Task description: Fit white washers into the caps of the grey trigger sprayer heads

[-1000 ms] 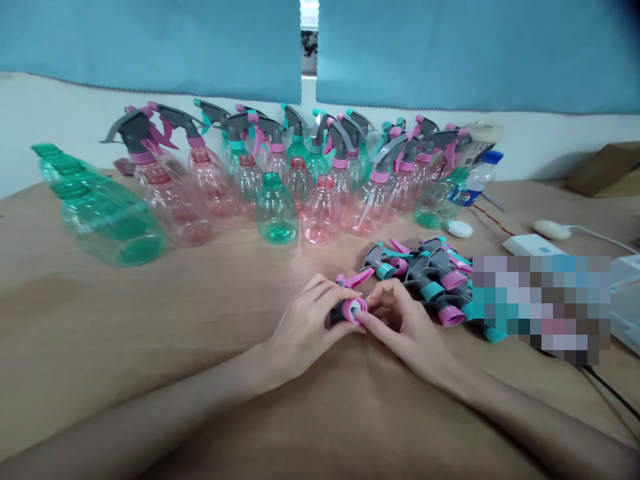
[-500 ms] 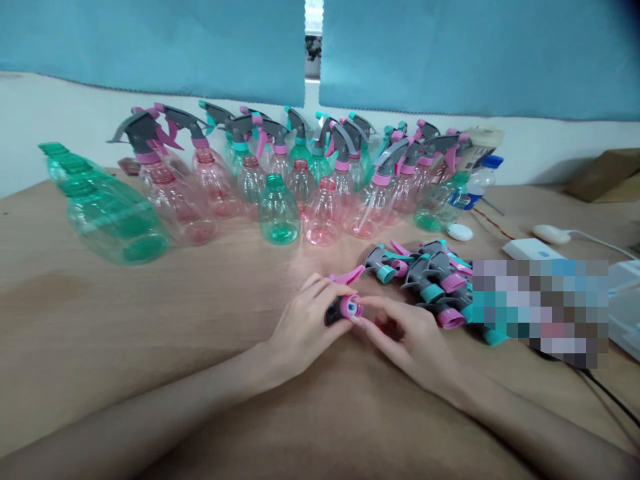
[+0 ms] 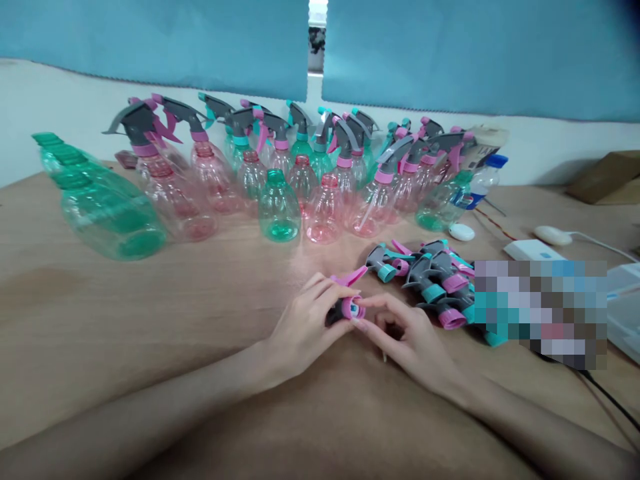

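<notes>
My left hand is closed round a trigger spray head with a grey body, pink trigger and pink screw collar. The collar's open end faces me, with a small white and blue part inside. My right hand has its thumb and forefinger on the collar's rim, while its other fingers are curled. Below this palm a small pale tip pokes out; its kind I cannot make out. Just right of my hands lies a pile of loose spray heads in grey with pink or teal collars.
Green and pink bottles stand across the back of the table, several topped with spray heads. Nested green bottles lean at left. A labelled clear bottle, white oval object, cables and a cardboard box are at right.
The spray head has shifted very slightly in my hands, and a pale tip now shows below my right palm. The camera view has moved a little; otherwise the grip looks the same.
</notes>
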`<action>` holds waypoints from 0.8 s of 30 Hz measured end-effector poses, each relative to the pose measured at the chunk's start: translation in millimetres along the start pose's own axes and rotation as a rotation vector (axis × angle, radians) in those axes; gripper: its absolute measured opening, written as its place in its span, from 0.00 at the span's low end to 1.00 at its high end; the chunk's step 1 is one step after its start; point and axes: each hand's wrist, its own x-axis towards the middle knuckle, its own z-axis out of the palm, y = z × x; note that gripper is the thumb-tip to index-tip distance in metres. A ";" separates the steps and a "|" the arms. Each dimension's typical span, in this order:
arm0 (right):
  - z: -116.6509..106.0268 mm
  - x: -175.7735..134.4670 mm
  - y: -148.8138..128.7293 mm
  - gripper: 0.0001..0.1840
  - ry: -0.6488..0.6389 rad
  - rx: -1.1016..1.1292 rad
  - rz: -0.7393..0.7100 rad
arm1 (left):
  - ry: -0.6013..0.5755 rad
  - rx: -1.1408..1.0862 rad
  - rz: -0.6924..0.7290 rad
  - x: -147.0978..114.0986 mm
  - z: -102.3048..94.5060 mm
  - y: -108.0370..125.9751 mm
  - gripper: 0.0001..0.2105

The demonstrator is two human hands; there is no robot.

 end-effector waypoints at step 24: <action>-3.4 1.4 -0.2 0.09 -0.091 -0.128 -0.120 | -0.190 0.013 0.074 -0.5 -1.7 0.0 0.08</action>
